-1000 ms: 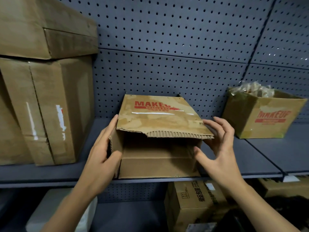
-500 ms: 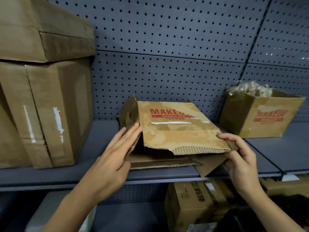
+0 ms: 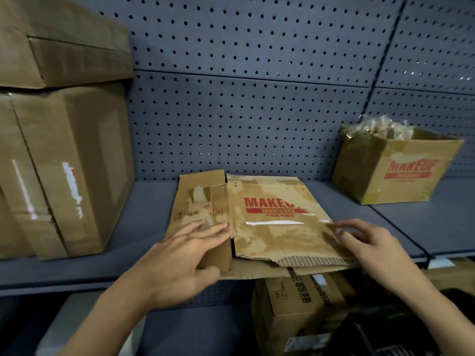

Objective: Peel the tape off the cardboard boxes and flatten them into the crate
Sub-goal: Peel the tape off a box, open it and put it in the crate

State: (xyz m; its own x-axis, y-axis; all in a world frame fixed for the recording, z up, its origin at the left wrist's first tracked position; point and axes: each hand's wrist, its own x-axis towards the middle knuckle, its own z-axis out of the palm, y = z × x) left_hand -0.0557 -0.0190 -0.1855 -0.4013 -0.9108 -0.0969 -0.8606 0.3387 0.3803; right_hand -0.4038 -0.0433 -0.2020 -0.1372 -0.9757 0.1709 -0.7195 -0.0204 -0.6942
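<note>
The flattened box [image 3: 267, 222] is pressed onto the shelf [image 3: 144, 227] by the left hand [image 3: 180, 260] and right hand [image 3: 370, 250], fingers spread flat and gripping nothing, yet it could spring open or slide off the front edge, which it overhangs, once released.

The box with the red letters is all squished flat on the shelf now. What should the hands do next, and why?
Probably pick it up and carry it to the crate, which isn't in view. The flattened box lies flat on the shelf, with the left hand and right hand pressing on it. A shiny tape strip may need peeling first.
</note>
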